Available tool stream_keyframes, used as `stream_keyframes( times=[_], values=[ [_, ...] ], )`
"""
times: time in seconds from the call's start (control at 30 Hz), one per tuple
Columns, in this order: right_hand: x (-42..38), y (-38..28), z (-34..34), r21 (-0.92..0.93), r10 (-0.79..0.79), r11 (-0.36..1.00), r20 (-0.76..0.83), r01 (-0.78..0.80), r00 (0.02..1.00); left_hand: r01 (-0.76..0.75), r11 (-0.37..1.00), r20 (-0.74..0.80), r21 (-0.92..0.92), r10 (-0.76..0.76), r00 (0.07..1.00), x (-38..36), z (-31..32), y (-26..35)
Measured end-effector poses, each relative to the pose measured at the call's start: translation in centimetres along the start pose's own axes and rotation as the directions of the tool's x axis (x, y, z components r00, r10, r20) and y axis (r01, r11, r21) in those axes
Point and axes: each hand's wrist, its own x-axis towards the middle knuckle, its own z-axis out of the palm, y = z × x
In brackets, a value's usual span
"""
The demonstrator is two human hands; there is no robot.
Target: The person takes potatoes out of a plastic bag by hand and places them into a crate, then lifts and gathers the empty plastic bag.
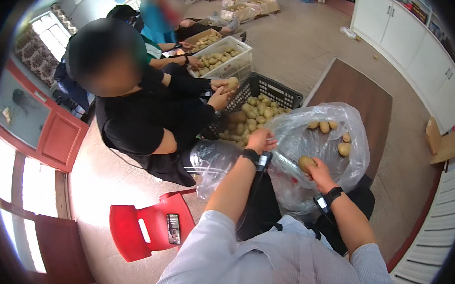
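My right hand (319, 170) has its fingers wrapped around one potato (305, 163) at the mouth of the clear plastic bag (315, 141); my left hand (261, 140) pinches the bag's rim above the black crate (271, 90). Potato looks firm and fairly light, so a whole-palm grip suits it. The bag is thin, limp, slippery film, best held by bunched rim.

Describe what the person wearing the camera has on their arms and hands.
Both hands are bare, no gloves. The left hand and right hand each carry a black band at the wrist, like a watch or small device. Light, finely striped shirt sleeves are pushed up to about the elbows.
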Motion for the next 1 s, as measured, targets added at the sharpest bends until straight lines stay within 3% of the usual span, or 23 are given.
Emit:
stream_keyframes(
  times=[0.07,0.13,0.23,0.33,0.37,0.4,0.47,0.7,0.77,0.83,0.87,0.9,0.93,1.0],
  values=[
    [-0.1,-1.1,0.6,0.041,0.009,0.999,0.032,-0.010,0.999,-0.013,1.000,0.048,-0.028,0.015,0.999,1.5,-0.7,-1.5],
    [0.1,-2.6,1.9,0.093,0.010,0.996,0.049,-0.015,0.999,-0.039,0.986,0.084,0.162,0.026,0.996,-1.0,1.2,-0.7],
    [0.1,-4.7,2.9,0.177,-0.027,0.984,0.104,0.008,0.994,0.007,0.980,0.143,0.199,-0.036,0.989,-1.4,2.1,-0.6],
    [0.3,-6.8,4.0,0.255,-0.067,0.967,0.190,0.016,0.980,0.051,0.936,0.174,0.350,-0.118,0.978,-1.8,3.0,-0.5],
    [0.1,-7.6,4.4,0.254,-0.064,0.967,0.197,0.013,0.978,0.052,0.932,0.249,0.358,-0.149,0.957,-2.2,3.3,-0.5],
    [0.5,-7.6,4.5,0.255,-0.065,0.967,0.195,0.014,0.979,0.054,0.929,0.321,0.365,-0.180,0.930,-2.4,3.5,-0.5],
    [1.5,-7.3,4.7,0.270,-0.165,0.955,0.150,0.121,0.975,0.032,0.903,0.315,0.427,-0.182,0.931,-2.8,3.7,-0.2],
    [1.7,-7.0,3.6,0.220,-0.120,0.969,0.030,0.111,0.992,-0.080,0.837,0.357,0.541,-0.143,0.923,-2.7,3.2,0.6],
    [2.9,-4.1,2.5,0.065,-0.122,0.990,-0.029,0.123,0.992,-0.137,0.856,0.291,0.498,-0.016,0.957,-1.8,2.3,-0.1],
    [5.5,0.3,0.5,-0.198,-0.145,0.970,-0.020,0.138,0.989,-0.134,0.815,0.222,0.564,0.007,0.975,-2.8,2.6,0.9],
    [4.8,0.3,-0.1,-0.311,-0.191,0.936,-0.065,0.162,0.979,-0.020,0.849,0.256,0.528,-0.137,0.957,1.6,-0.5,0.2],
    [4.2,0.4,-0.7,-0.421,-0.243,0.888,-0.092,0.184,0.966,-0.040,0.928,0.232,0.371,-0.051,0.971,0.8,0.5,-0.1],
    [4.1,1.7,-1.6,-0.419,-0.226,0.895,-0.131,0.152,0.965,-0.076,0.975,0.177,0.206,0.040,0.983,-0.8,1.6,0.2],
    [5.2,4.3,-2.7,-0.560,-0.454,0.789,-0.254,0.253,0.854,-0.098,0.994,0.179,0.047,0.088,0.980,-1.6,1.8,0.6]
  ],
)
